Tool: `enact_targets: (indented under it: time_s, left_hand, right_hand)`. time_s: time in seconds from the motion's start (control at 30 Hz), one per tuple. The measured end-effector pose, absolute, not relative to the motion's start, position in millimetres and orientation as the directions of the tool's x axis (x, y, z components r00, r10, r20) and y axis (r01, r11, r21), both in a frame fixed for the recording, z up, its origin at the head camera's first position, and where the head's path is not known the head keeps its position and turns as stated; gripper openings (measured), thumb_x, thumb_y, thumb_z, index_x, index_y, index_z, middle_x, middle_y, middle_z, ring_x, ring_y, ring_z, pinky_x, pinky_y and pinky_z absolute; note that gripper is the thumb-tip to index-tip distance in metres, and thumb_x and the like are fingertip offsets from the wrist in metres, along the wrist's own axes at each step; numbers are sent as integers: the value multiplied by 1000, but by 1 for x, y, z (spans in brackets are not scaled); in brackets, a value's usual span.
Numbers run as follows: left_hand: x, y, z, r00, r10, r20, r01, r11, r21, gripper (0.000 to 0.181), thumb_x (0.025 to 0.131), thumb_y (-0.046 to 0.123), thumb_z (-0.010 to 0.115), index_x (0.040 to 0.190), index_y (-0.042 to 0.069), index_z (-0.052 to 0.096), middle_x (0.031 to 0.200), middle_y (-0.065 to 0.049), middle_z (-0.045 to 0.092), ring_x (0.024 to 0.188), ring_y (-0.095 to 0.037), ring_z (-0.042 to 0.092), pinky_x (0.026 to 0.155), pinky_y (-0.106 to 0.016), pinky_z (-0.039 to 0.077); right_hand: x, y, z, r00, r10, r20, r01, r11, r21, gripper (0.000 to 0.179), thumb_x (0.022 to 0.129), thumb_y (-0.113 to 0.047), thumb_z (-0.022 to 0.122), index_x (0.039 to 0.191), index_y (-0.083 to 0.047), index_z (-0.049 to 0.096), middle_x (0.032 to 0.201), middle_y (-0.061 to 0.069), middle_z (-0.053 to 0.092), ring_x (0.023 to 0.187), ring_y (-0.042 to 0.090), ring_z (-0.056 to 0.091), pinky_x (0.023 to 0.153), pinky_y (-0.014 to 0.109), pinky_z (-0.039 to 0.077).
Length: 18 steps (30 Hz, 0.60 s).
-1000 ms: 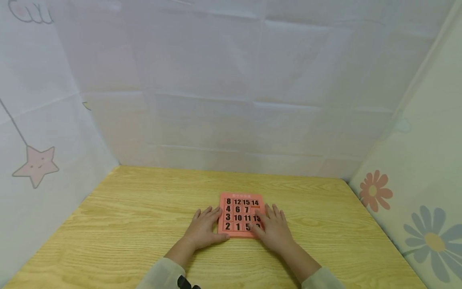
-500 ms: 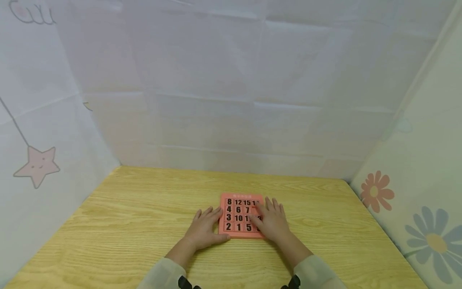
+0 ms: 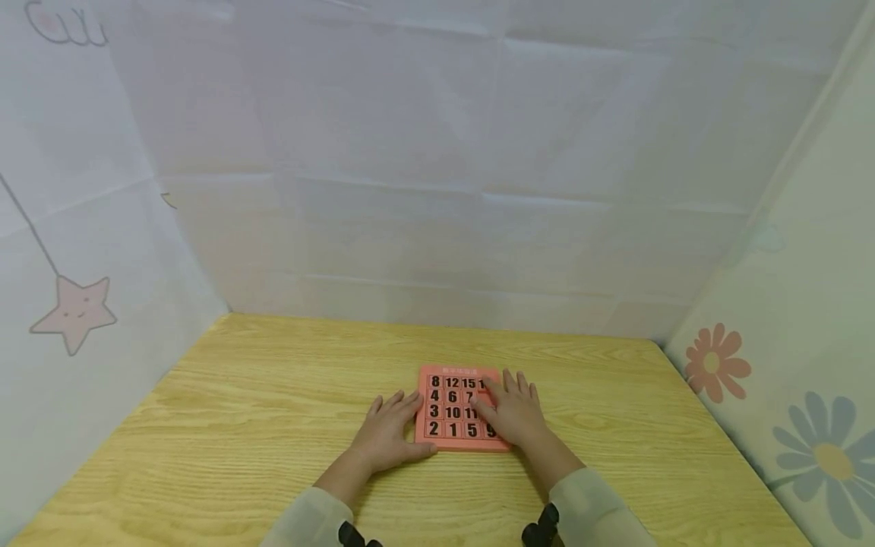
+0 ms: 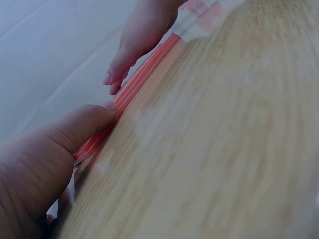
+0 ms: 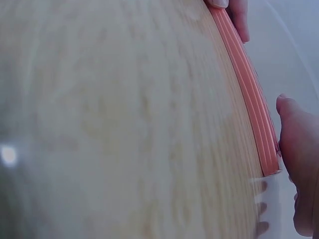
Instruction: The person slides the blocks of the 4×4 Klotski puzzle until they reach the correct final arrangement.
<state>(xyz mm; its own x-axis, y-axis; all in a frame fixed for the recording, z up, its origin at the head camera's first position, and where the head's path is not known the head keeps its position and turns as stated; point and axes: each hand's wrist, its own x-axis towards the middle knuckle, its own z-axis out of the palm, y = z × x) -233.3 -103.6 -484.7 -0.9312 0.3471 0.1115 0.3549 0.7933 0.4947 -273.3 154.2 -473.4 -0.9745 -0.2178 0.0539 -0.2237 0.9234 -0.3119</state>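
A pink number slide puzzle (image 3: 451,446) lies flat on the wooden table, with rows of black-numbered tiles. My left hand (image 3: 385,433) holds its near left corner, fingers along the left side and thumb (image 4: 94,119) against the front edge. Over the puzzle's right side is my right hand (image 3: 516,414). Its index fingertip is at the top-right tile, mostly covering that number, and its thumb reaches over the tiles beside the 7. Just below the index finger shows a bare pink gap. The 13's place is hidden under the right hand.
Light wood table (image 3: 273,380) extends around the puzzle on all sides. A pale cloth wall (image 3: 437,228) rises behind it, with printed side walls bearing a star (image 3: 74,315) and flowers (image 3: 718,363).
My right hand has moved away from me along the puzzle, its index finger going from below the 14 tile onto it. The 9 has come into view. My left hand stays put.
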Motion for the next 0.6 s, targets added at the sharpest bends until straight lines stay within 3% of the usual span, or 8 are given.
enact_targets:
  time_s: [0.6]
  left_hand:
    - [-233,-103,-484,-933,343,104,349,801,486,93,78,65,68,148,10,43,156,-8,40,147,-36,29,122,-60,11]
  right_hand:
    - [-255,155,-470,-966,-242,86,-257,921,-293,62,97,-57,47,144,-18,51,157,22,32,148,47,19,119,66,14]
